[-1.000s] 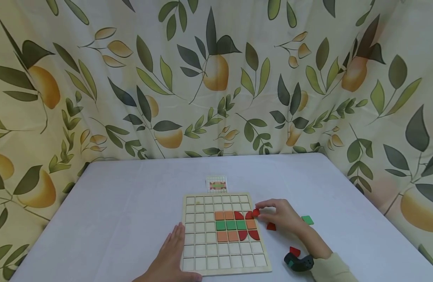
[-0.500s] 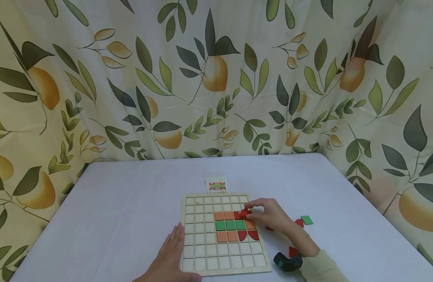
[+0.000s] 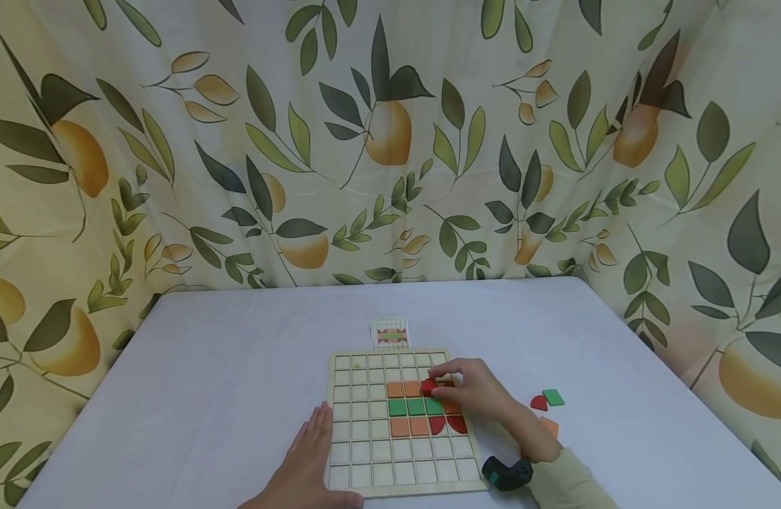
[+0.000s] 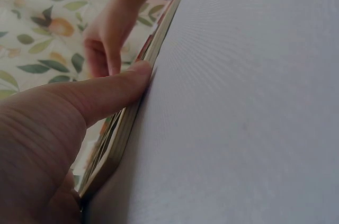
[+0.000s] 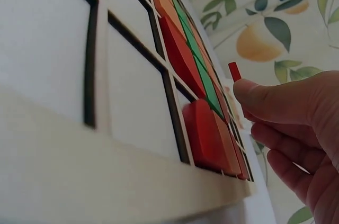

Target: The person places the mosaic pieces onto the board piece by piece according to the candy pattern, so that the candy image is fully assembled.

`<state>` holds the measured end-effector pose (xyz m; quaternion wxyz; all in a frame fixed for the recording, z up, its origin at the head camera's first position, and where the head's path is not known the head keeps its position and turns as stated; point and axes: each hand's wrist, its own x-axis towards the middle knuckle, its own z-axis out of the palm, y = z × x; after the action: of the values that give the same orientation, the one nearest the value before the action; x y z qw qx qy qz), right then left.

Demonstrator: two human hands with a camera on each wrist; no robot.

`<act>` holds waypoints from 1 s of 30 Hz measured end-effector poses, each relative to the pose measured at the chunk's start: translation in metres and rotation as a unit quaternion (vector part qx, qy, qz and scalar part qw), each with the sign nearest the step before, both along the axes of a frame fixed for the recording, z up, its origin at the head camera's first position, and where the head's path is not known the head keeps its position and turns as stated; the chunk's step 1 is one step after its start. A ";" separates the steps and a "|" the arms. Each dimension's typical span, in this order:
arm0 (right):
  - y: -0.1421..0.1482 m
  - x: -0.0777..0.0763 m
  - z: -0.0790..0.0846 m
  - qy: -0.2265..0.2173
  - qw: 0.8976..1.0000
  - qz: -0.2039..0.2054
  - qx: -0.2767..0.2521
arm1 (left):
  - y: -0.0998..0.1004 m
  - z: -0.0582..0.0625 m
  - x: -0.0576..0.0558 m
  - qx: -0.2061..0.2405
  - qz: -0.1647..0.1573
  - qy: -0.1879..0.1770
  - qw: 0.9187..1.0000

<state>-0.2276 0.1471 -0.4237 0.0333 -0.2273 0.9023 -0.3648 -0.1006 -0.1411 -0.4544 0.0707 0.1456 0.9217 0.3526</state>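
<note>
A square wooden grid board lies on the table, with orange tiles, green tiles and red curved tiles set in its cells. My right hand pinches a red tile between thumb and fingers over the upper row of coloured pieces. In the right wrist view, that red tile sticks out past the thumb, raised above the board. My left hand lies along the board's left side with straight fingers. Its thumb presses the near edge in the left wrist view.
A small pattern card lies just beyond the board. Right of my right forearm are a loose green tile, a red tile and an orange tile. A black wrist device sits by the sleeve. A leafy curtain hangs behind the table.
My right hand has carried the red tile leftward from the board's right edge to over the upper coloured row. A loose orange tile has come into sight beside the forearm. My left hand stays put.
</note>
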 end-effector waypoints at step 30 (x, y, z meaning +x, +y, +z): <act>-0.031 -0.002 -0.005 0.035 0.995 0.095 -0.009 | -0.001 0.002 -0.002 -0.014 -0.004 -0.013 1.000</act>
<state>-0.2296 0.1158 -0.4284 0.0338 -0.3250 0.8738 -0.3602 -0.1026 -0.1420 -0.4522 0.0860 0.1436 0.9249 0.3413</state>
